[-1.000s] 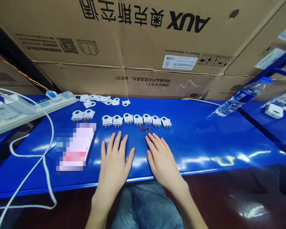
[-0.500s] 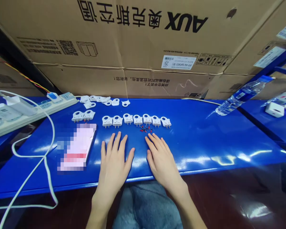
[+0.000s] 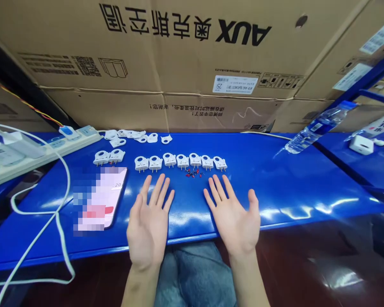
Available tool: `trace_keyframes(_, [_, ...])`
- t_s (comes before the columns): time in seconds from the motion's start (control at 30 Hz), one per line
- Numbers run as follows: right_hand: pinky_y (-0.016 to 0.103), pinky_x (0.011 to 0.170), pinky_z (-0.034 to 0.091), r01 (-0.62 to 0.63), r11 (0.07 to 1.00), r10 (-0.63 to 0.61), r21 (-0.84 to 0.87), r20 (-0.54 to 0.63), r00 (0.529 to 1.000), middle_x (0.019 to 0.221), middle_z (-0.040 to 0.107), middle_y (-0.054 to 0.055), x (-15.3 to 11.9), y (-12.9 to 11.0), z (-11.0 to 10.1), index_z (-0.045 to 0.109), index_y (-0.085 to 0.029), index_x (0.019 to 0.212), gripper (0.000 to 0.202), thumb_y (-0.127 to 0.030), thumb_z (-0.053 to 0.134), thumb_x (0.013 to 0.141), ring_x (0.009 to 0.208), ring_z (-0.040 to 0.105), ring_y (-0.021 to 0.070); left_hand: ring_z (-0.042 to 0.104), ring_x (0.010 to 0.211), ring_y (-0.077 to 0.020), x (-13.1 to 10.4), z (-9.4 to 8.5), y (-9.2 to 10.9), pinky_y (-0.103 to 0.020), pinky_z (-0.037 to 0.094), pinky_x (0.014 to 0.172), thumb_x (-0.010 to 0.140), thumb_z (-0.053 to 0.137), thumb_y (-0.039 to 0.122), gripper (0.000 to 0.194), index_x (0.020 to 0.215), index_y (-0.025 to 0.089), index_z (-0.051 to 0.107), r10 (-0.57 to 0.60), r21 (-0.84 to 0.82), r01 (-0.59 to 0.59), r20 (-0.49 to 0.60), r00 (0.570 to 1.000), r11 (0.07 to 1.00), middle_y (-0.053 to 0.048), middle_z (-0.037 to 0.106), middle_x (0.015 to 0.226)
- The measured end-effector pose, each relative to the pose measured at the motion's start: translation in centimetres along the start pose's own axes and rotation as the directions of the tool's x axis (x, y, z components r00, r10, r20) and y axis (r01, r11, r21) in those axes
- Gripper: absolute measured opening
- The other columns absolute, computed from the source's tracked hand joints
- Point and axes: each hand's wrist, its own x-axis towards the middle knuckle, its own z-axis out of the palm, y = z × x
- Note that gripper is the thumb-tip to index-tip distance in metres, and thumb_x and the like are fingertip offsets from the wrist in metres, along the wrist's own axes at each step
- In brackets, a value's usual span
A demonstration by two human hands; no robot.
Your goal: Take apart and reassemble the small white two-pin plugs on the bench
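My left hand (image 3: 150, 226) is palm up over the front of the blue table (image 3: 284, 179), fingers spread, holding nothing. My right hand (image 3: 235, 217) is palm up beside it, also empty with its fingers apart. Just beyond my fingertips runs a row of several white two-pin plug pieces with ring-shaped tops (image 3: 182, 160). A small pile of red and black bits (image 3: 193, 173) lies in front of the row. Two more plug pieces (image 3: 109, 157) sit to the left. Behind them are several loose white ring-topped covers (image 3: 128, 135).
A phone (image 3: 110, 198) with a partly blurred screen lies left of my left hand. Farther left are a power strip (image 3: 48, 155) and a looping white cable (image 3: 62, 230). A large cardboard box (image 3: 185, 64) stands behind. A water bottle (image 3: 318, 128) lies at the right.
Both hands have turned over from palms down to palms up. The right hand's thumb now points outward. The view has shifted slightly; the plug pieces and red-black bits stay in place.
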Motion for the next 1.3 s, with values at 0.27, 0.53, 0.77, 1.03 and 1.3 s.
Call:
trace_keyframes(0.27, [0.065, 0.124, 0.038, -0.023, 0.989, 0.034, 0.148, -0.072, 0.997, 0.163, 0.05, 0.01, 0.3, 1.1, 1.2, 0.055, -0.028, 0.153, 0.075, -0.068, 0.015, 0.104, 0.154, 0.044, 0.0279, 0.049, 0.151, -0.028, 0.5, -0.3, 0.2, -0.055, 0.045, 0.122, 0.1, 0.05, 0.054, 0.06, 0.153, 0.027, 0.051, -0.15, -0.226, 0.13, -0.07, 0.986, 0.965, -0.01, 0.053, 0.161])
trace_keyframes(0.53, [0.06, 0.119, 0.047, -0.011, 0.983, 0.012, -0.183, 0.005, 1.0, 0.163, 0.049, 0.012, 0.4, 0.1, 0.7, 0.045, -0.025, 0.159, 0.063, -0.056, 0.03, 0.106, 0.15, 0.05, 0.0286, 0.047, 0.152, -0.0308, 0.4, -1.2, 0.1, -0.06, 0.047, 0.119, 0.103, 0.039, 0.058, 0.059, 0.156, 0.032, 0.048, -0.05, 0.007, 0.049, 0.061, 0.997, 0.999, -0.01, 0.052, 0.162])
trace_keyframes(0.77, [0.061, 0.121, 0.042, 0.304, 0.145, -0.198, -0.942, 0.273, 0.941, 0.16, 0.053, 0.014, 0.5, 0.1, -1.3, 0.055, -0.02, 0.154, 0.055, -0.044, 0.054, 0.104, 0.15, 0.046, 0.0336, 0.037, 0.157, -0.0331, 0.8, -3.2, 0.7, -0.065, 0.027, 0.129, 0.1, 0.06, 0.046, 0.057, 0.154, 0.032, 0.051, 0.246, 0.829, -0.531, 0.486, 0.839, 0.173, -0.007, 0.047, 0.166])
trace_keyframes(1.03, [0.06, 0.12, 0.043, 0.364, -0.173, -0.151, -0.915, 0.39, 0.908, 0.164, 0.047, 0.018, 0.4, 1.5, -1.4, 0.052, -0.014, 0.156, 0.053, -0.037, 0.041, 0.11, 0.155, 0.039, 0.0351, 0.037, 0.158, -0.0313, 1.4, -4.1, -1.3, -0.064, 0.022, 0.13, 0.107, 0.045, 0.043, 0.052, 0.155, 0.026, 0.05, 0.058, 0.769, -0.583, 0.616, 0.786, -0.261, -0.009, 0.047, 0.166])
trace_keyframes(1.3, [0.063, 0.128, 0.031, 0.379, -0.053, -0.139, -0.924, 0.383, 0.913, 0.169, 0.04, 0.016, 0.5, 1.8, -1.8, 0.048, -0.019, 0.16, 0.055, -0.038, 0.042, 0.109, 0.16, 0.032, 0.0333, 0.051, 0.147, -0.0347, 1.6, -3.7, -0.5, -0.063, 0.028, 0.127, 0.103, 0.054, 0.046, 0.044, 0.143, 0.029, 0.061, 0.137, 0.813, -0.576, 0.581, 0.802, -0.077, -0.01, 0.059, 0.155])
